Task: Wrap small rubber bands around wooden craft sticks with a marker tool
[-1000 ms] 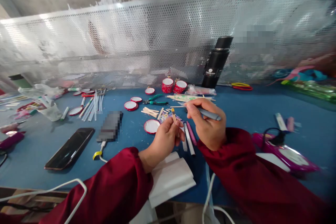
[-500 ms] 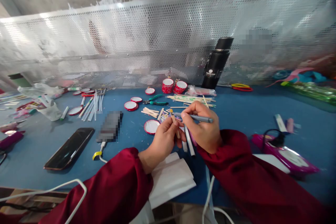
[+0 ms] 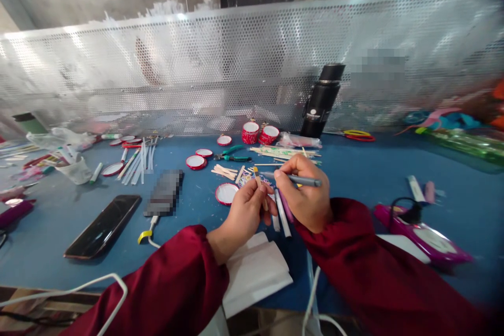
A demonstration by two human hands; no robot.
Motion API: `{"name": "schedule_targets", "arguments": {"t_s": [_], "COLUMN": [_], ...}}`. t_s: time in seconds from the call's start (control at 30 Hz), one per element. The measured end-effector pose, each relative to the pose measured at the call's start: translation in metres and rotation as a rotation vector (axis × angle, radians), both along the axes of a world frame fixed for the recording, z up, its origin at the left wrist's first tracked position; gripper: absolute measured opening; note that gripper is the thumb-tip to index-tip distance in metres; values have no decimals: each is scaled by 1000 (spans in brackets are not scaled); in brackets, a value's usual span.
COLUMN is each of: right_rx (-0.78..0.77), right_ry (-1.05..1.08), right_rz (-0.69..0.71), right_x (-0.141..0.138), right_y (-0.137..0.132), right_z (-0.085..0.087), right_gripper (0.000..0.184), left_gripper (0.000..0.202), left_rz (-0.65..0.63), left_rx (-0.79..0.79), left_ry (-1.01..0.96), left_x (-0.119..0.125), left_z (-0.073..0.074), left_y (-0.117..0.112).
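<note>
My left hand is closed around a wooden craft stick that points up and away from me, its top end coloured yellow. In my right hand is a grey marker pen, held in a writing grip with its tip pointing left, close beside the stick's coloured end. I cannot tell whether the tip touches the wood. Under the hands lie white pen-like sticks and a patch of small multicoloured pieces. Left of them are a red-rimmed white lid and several loose craft sticks.
Teal-handled pliers, red drum-shaped pieces and a black bottle stand or lie toward the perforated metal screen. A phone lies left, folded white paper in front, and a purple glue-gun-like tool right.
The view has tilted up slightly. My right hand and the marker pen have shifted a little right of the craft stick; both hands keep their holds.
</note>
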State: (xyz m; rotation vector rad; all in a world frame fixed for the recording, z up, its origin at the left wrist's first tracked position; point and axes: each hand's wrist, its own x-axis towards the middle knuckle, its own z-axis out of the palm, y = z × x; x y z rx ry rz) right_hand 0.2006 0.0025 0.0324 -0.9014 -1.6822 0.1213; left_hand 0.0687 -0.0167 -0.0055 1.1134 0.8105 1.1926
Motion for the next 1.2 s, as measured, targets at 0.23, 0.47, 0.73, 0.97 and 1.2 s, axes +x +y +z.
{"name": "schedule_targets", "arguments": {"t_s": [0.23,0.47,0.73,0.97,1.2], "right_rx": [40,62,54,73,74], "right_ry": [-56,-49,-75,-71,-74], "right_rz": [14,17,12,10,20], "right_x": [0,2,0,0,1], "right_y": [1,1,0,0,0], "right_z": [-3,-4,-3,-2,-3], "right_gripper": [24,23,24,24,23], "left_gripper": [44,43,42,40,41], "left_rz": [1,-3,-11,-13,-18], "left_rx": [39,42,62,68,73], "left_ry": [12,-6,-14,8,-5], "left_x": [0,0,0,0,0], "left_z": [2,0,0,0,-1], "left_y": [-1,-1,-1,-1,-1]}}
